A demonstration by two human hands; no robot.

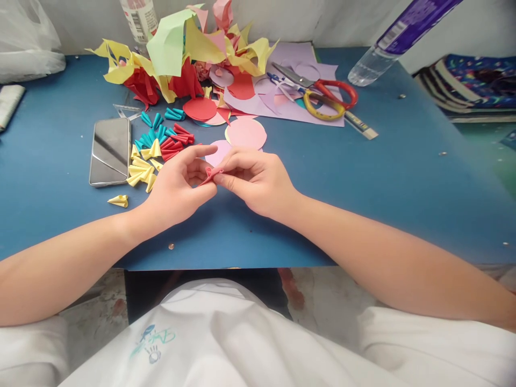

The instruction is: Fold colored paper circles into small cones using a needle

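Note:
Between my two hands is a small piece of red paper [211,174], partly rolled or folded. My left hand [179,185] grips it from the left between thumb and fingers, with the index finger stretched out above. My right hand [258,180] pinches the paper's right end. Behind my left hand lie small folded paper cones: yellow ones [140,171], teal ones [151,138] and red ones [177,141]. Just beyond my right hand are a pink paper circle [246,134] and a lilac circle [217,152], the latter partly covered by my fingers.
A phone [110,152] lies left of the cones on the blue table [403,188]. Paper scraps [167,48] pile up at the back. Scissors [322,94] rest on lilac sheets [258,102]. A tilted bottle [379,59] stands back right; another bottle [139,20] is behind the scraps.

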